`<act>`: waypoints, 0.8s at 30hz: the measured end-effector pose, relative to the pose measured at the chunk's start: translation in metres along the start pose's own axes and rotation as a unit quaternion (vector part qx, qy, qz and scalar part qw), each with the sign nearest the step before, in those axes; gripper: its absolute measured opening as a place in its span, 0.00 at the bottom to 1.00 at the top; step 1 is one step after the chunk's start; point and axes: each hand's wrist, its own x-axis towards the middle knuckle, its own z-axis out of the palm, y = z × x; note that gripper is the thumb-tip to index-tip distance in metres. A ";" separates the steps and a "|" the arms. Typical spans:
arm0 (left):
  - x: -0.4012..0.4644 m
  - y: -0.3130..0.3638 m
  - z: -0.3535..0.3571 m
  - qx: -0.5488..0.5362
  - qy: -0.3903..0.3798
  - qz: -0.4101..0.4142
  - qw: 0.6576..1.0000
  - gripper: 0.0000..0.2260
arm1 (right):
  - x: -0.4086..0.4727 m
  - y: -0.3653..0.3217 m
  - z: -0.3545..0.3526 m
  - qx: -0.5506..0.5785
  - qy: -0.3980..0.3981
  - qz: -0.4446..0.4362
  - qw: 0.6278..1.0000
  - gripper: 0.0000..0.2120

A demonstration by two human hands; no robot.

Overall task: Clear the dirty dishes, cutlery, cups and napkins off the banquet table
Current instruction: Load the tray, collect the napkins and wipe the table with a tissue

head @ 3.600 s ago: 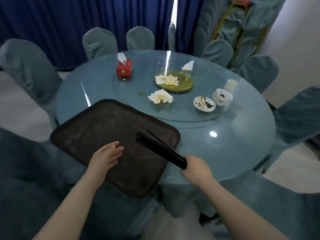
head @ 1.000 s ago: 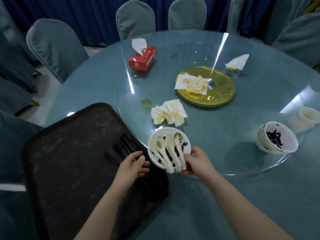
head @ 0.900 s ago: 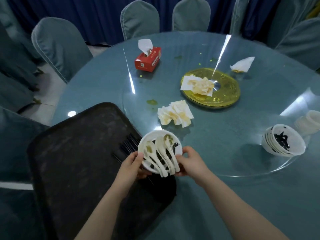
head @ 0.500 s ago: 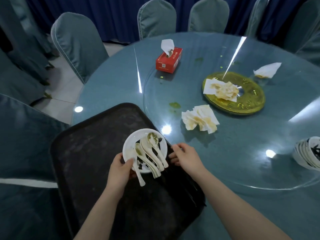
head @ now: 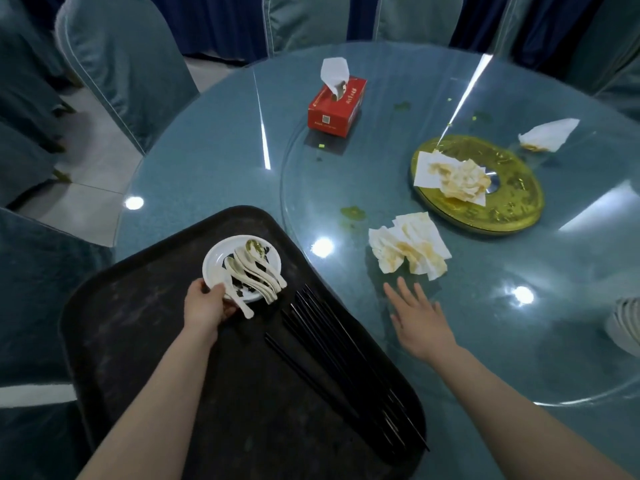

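Observation:
My left hand (head: 204, 306) grips the near rim of a white plate (head: 221, 258) that carries several dirty white spoons (head: 256, 275), over the far part of the black tray (head: 138, 341). Black chopsticks (head: 339, 362) lie in a bundle on the tray's right side. My right hand (head: 419, 320) hovers flat with straight fingers above the glass table (head: 207, 188), just short of a pile of stained napkins (head: 408, 251). More soiled napkins (head: 453, 174) lie on a gold plate (head: 512, 209), and another napkin (head: 547, 135) lies beyond it.
A red tissue box (head: 337, 102) stands at the far side of the glass turntable. A stack of white bowls (head: 625, 323) shows at the right edge. Covered chairs (head: 121, 60) ring the table. Green food spots (head: 353, 212) mark the glass.
The plate of spoons passed from my right hand to my left and moved left over the tray. My right hand let go and reached right towards the stained napkins.

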 end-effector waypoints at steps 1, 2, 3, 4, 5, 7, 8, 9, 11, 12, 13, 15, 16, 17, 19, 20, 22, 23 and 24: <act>0.006 0.003 0.004 0.003 -0.005 -0.004 1.000 0.14 | 0.000 0.001 0.000 0.002 0.002 0.000 1.000 0.27; 0.011 0.005 0.008 0.008 -0.012 -0.006 1.000 0.15 | 0.000 0.002 0.000 0.004 0.003 0.000 1.000 0.27; 0.015 0.008 0.012 0.012 -0.018 -0.005 1.000 0.15 | 0.000 0.002 0.000 0.004 0.005 0.000 1.000 0.27; 0.019 0.011 0.016 0.012 -0.023 -0.003 1.000 0.15 | 0.000 0.002 -0.001 0.003 0.006 -0.001 1.000 0.27; 0.020 0.014 0.019 0.004 -0.028 -0.002 1.000 0.13 | 0.000 0.002 -0.001 0.003 0.007 -0.001 1.000 0.28; 0.020 0.018 0.022 -0.018 -0.037 0.000 0.999 0.12 | 0.000 0.001 -0.002 0.004 0.009 -0.003 1.000 0.28; 0.017 0.020 0.022 -0.025 -0.040 -0.001 0.999 0.12 | 0.000 0.001 -0.001 0.005 0.009 -0.003 1.000 0.28; 0.014 0.022 0.022 -0.030 -0.039 -0.003 0.999 0.13 | 0.000 0.000 -0.001 0.008 0.009 -0.003 1.000 0.28; 0.007 0.023 0.021 -0.041 -0.036 -0.008 0.998 0.12 | -0.001 0.000 0.000 0.011 0.008 -0.001 1.000 0.28; 0.001 0.023 0.020 -0.038 -0.037 -0.009 0.999 0.12 | -0.002 0.000 0.000 0.012 0.007 -0.001 1.000 0.28; -0.005 0.024 0.019 -0.026 -0.038 -0.008 0.999 0.11 | -0.002 0.000 0.000 0.014 0.006 -0.003 1.000 0.28; -0.020 0.026 0.016 -0.010 -0.037 -0.008 0.999 0.07 | -0.001 0.001 -0.005 0.028 0.001 -0.007 1.000 0.28; -0.028 0.028 0.015 -0.007 -0.036 -0.011 0.999 0.06 | -0.001 0.002 -0.008 0.048 -0.004 -0.008 0.999 0.29; -0.037 0.030 0.014 -0.004 -0.037 -0.017 0.999 0.07 | -0.001 0.002 -0.012 0.082 -0.008 -0.008 0.997 0.29; -0.060 0.031 0.013 0.003 -0.055 -0.032 0.998 0.08 | -0.008 0.006 -0.020 0.179 0.003 -0.002 0.984 0.25; -0.073 0.031 0.014 0.011 -0.077 -0.035 0.996 0.08 | -0.014 0.010 -0.022 0.226 0.019 0.005 0.974 0.22; -0.100 0.030 0.022 0.037 -0.137 -0.031 0.989 0.10 | -0.029 0.019 -0.026 0.281 0.045 0.024 0.958 0.19; -0.113 0.029 0.027 0.060 -0.165 -0.024 0.984 0.10 | -0.037 0.024 -0.028 0.297 0.050 0.029 0.953 0.18; -0.127 0.029 0.034 0.088 -0.194 -0.013 0.977 0.11 | -0.044 0.029 -0.031 0.315 0.056 0.033 0.947 0.17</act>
